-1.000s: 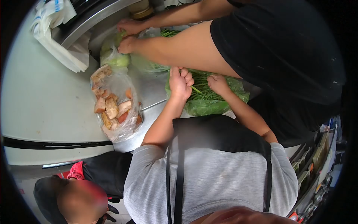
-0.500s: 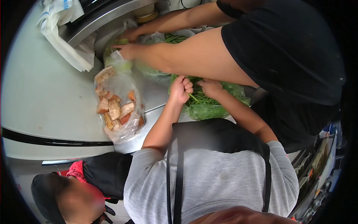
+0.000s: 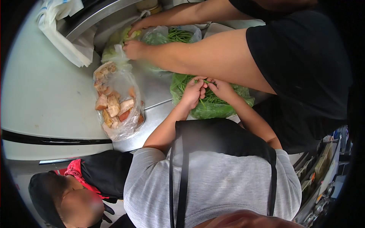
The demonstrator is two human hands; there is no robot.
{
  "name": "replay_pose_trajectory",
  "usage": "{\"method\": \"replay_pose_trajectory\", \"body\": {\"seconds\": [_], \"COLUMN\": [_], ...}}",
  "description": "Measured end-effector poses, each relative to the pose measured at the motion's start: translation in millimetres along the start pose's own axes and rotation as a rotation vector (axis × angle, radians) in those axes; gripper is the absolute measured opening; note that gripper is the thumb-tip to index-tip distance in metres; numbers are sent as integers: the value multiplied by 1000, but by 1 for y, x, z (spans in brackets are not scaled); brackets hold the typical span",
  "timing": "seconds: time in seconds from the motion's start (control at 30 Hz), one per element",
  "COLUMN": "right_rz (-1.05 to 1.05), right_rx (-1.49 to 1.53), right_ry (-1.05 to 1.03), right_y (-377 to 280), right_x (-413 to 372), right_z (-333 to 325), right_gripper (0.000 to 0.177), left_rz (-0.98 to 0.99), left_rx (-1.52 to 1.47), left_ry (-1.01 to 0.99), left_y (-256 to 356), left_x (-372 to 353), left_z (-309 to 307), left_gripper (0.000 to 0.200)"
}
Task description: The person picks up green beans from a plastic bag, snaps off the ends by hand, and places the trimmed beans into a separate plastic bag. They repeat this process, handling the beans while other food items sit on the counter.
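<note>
My left hand point(image 3: 194, 92) and my right hand point(image 3: 220, 87) meet fingertip to fingertip over a green plastic bag point(image 3: 207, 110) full of long green beans point(image 3: 213, 100). Both hands pinch the same few bean stalks between thumb and fingers. The bag lies open on the steel counter point(image 3: 156, 93) just beyond my grey shirt and black apron straps. A co-worker's bare forearm point(image 3: 197, 57) crosses right above my hands.
The co-worker in black has one hand point(image 3: 133, 49) and the other hand point(image 3: 137, 26) on a bag of pale cabbage point(image 3: 114, 47), beside another bag of beans point(image 3: 178, 35). A clear bag of browned chunks point(image 3: 116, 108) lies left. White bags point(image 3: 61, 22) at top left; a person in a black cap point(image 3: 64, 193) below.
My hands have come together over the beans, the left one opening from a fist into a pinch. The co-worker's hands shifted on the cabbage bag.
</note>
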State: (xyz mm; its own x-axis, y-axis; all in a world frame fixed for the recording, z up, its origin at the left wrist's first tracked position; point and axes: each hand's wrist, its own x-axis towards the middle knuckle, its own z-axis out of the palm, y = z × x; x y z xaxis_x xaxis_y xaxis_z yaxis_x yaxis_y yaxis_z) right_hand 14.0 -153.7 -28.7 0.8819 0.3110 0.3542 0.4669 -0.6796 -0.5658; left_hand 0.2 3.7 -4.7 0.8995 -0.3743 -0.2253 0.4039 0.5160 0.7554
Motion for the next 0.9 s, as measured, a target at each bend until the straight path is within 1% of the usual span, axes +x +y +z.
{"method": "replay_pose_trajectory", "body": {"seconds": [0.07, 0.17, 0.27, 0.37, 0.47, 0.5, 0.57, 0.67, 0.77, 0.83, 0.87, 0.9], "right_rz": [-4, -44, 38, 58, 182, 173, 152, 336, 362, 342, 333, 432], "right_rx": [-5, 4, -84, -28, -9, -24, -56, 261, 335, 386, 411, 538], "right_ry": [-17, 24, 17, 41, -96, -97, -97, -153, -175, -68, -14, 51], "right_y": [-12, -18, -6, -2, -21, -22, -22, -12, -15, -13, -12, -17], "right_x": [3, 4, -3, -5, -3, -4, -4, -7, -5, -5, -5, -3], "right_z": [1, 1, 3, 0, -8, -7, -7, -4, -7, -4, -3, -5], "right_gripper": [20, 20, 20, 19, 19, 18, 16, 16, 16, 18, 19, 18], "left_rz": [36, 86, 174, 204, 159, 137, 164, 194, 198, 217, 187, 158], "left_rx": [82, 134, -11, -87, -61, -50, -69, -123, -157, -181, -258, -334], "left_ry": [-20, 87, 156, 173, 153, 138, 160, 180, 177, 185, 174, 161], "left_y": [0, 3, 15, 22, 15, 13, 12, 17, 17, 15, 14, 13], "left_x": [0, 0, 4, 7, 6, 6, 6, 9, 11, 12, 13, 13], "left_z": [1, -7, -20, -24, -16, -14, -13, -19, -24, -23, -21, -19], "left_gripper": [9, 10, 11, 11, 11, 11, 12, 13, 14, 13, 14, 15]}}
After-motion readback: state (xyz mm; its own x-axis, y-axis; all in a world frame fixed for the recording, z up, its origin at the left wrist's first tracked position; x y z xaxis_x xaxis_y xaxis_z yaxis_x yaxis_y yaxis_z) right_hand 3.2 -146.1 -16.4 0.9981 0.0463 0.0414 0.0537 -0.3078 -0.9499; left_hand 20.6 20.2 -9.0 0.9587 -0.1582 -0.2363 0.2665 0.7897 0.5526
